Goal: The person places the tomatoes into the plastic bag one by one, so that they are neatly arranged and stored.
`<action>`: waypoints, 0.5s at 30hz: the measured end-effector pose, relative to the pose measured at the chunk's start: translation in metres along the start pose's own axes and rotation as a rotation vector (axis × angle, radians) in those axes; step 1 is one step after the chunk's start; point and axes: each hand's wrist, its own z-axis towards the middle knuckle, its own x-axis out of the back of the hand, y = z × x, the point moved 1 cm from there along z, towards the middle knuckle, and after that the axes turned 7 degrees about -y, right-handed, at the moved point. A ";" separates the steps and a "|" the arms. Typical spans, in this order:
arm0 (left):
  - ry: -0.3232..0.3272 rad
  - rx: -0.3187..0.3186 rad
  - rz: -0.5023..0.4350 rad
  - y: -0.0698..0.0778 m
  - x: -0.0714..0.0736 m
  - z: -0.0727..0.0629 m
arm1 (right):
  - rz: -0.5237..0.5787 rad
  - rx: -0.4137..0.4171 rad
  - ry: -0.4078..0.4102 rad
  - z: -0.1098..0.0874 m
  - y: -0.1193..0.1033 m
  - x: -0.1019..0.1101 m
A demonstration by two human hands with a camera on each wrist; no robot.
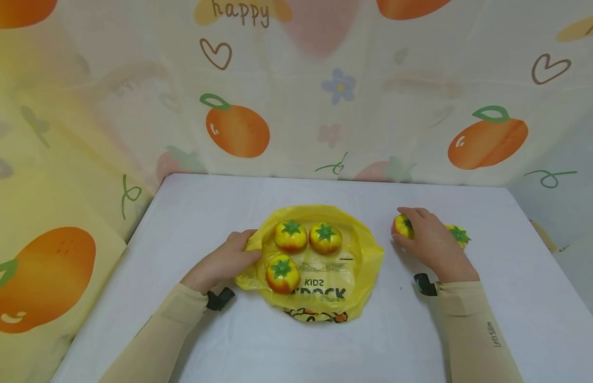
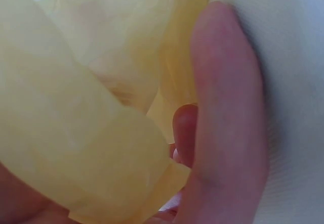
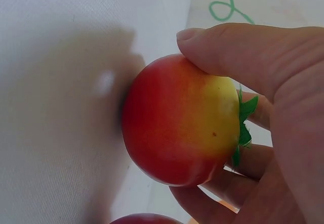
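A yellow plastic bag (image 1: 364,255) lies spread open on the table, with printed letters on it. Three red-and-yellow toy tomatoes with green leaf tops rest inside: a back left one (image 1: 290,237), a back right one (image 1: 326,239) and a front left one (image 1: 283,275). My left hand (image 1: 223,260) pinches the bag's left edge; the thin yellow film (image 2: 101,143) passes between thumb and fingers in the left wrist view. To the right of the bag, my right hand (image 1: 432,242) grips another tomato (image 3: 177,120), thumb on one side and fingers on the other.
Just right of my right hand, one more tomato (image 1: 460,235) is partly hidden behind it. The white table (image 1: 296,351) ends at the back against a hanging cloth (image 1: 296,106) printed with fruit. A similar yellowish cloth (image 1: 47,175) hangs at the left.
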 end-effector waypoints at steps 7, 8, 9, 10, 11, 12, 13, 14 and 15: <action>-0.002 0.000 0.003 0.000 0.000 0.002 | 0.003 -0.005 -0.004 0.001 -0.002 -0.001; -0.001 0.003 0.004 0.000 0.000 0.002 | 0.002 -0.006 -0.003 0.001 -0.003 -0.001; -0.002 0.001 0.010 0.000 0.000 0.001 | 0.001 -0.006 -0.003 0.001 -0.003 -0.001; -0.003 0.006 0.010 0.000 0.000 0.001 | 0.001 -0.008 -0.002 0.001 -0.003 -0.001; -0.004 0.006 0.011 0.000 0.000 0.001 | 0.001 -0.011 -0.003 0.001 -0.003 -0.001; -0.004 0.009 0.010 0.001 0.000 0.001 | 0.002 -0.012 -0.002 0.001 -0.003 -0.001; -0.006 0.007 0.008 0.001 0.000 0.000 | 0.003 -0.013 -0.002 0.001 -0.003 -0.001; -0.007 0.007 0.008 0.001 0.000 0.000 | 0.006 -0.013 -0.002 0.001 -0.003 -0.001; -0.010 0.005 0.006 0.002 0.000 0.000 | 0.006 -0.013 -0.001 0.001 -0.003 0.000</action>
